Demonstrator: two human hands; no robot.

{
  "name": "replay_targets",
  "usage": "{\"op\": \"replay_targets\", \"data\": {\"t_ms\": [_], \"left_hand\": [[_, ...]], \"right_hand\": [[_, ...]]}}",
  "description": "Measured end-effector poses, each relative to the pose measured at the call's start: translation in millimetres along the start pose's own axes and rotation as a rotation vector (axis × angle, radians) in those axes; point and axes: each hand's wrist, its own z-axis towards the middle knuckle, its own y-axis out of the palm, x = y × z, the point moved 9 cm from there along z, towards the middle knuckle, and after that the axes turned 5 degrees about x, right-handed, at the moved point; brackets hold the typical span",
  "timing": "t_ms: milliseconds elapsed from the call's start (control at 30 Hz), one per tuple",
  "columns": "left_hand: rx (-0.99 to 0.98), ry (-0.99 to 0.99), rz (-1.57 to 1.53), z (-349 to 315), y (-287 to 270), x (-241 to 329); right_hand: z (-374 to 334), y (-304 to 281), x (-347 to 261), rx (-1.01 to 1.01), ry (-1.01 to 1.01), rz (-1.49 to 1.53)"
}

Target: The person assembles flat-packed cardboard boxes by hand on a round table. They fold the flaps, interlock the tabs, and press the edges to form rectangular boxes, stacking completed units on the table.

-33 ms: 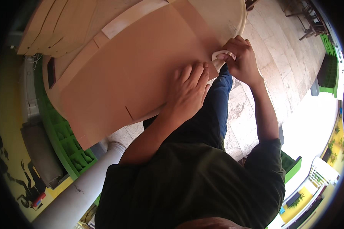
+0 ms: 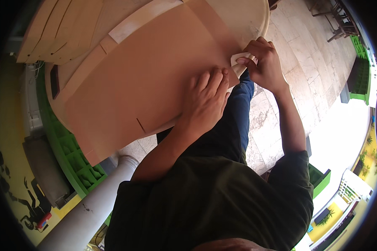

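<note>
Pinching a small white piece [image 2: 236, 59] between the thumb and bent fingers, your right hand [image 2: 262, 62] is closed at the near right corner of the large brown cardboard sheet [image 2: 130, 79]; whether the piece is joined to the sheet cannot be told. Your left hand [image 2: 207, 94] lies palm down on the same sheet, just beside that corner, its fingers extended and slightly apart, grasping nothing. The sheet lies flat across the pale, round-edged table [image 2: 249, 19] in front of you, its left end reaching past the rim. A short dark slot [image 2: 140, 124] cuts into its near edge, to the left of your left forearm. Along the far edge runs a paler strip [image 2: 144, 21]. Farther to the left, several lighter tan boards [image 2: 67, 29] overlap one another, and near them a dark, flat rectangular object [image 2: 54, 81] rests by the table's left rim. Below the table on the left stand a green compartmented unit [image 2: 77, 161] and a thick, light grey column [image 2: 90, 205]. To your right extends a light tiled floor [image 2: 297, 50], with dark wooden chairs [image 2: 343, 27] at its far side.
</note>
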Motion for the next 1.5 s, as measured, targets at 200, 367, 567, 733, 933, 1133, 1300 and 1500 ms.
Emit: {"op": "replay_targets", "data": {"t_ms": [200, 367, 567, 733, 933, 1133, 1300, 1500], "left_hand": [[0.042, 0.008, 0.033, 2, 5, -9], [0.017, 0.006, 0.057, 4, 10, -13], [0.016, 0.009, 0.083, 1, 12, -13], [0.052, 0.048, 0.058, 2, 6, -8], [0.083, 0.087, 0.03, 2, -5, -10], [0.197, -0.059, -0.114, -28, -36, -31], [0.101, 0.074, 0.214, -42, -34, -26], [0.04, 0.064, 0.102, -35, -32, -34]], "right_hand": [[17, 9, 10, 0.073, 0.181, 0.039], [20, 22, 25, -0.018, 0.28, -0.008], [12, 41, 34, -0.225, 0.308, -0.211], [11, 38, 23, -0.286, 0.304, -0.286], [31, 17, -31, -0.183, -0.146, -0.259], [11, 5, -6, -0.17, -0.062, 0.198], [-14, 9, 26, -0.035, 0.157, 0.489], [-22, -3, -16, -0.079, -0.104, 0.267]]}}
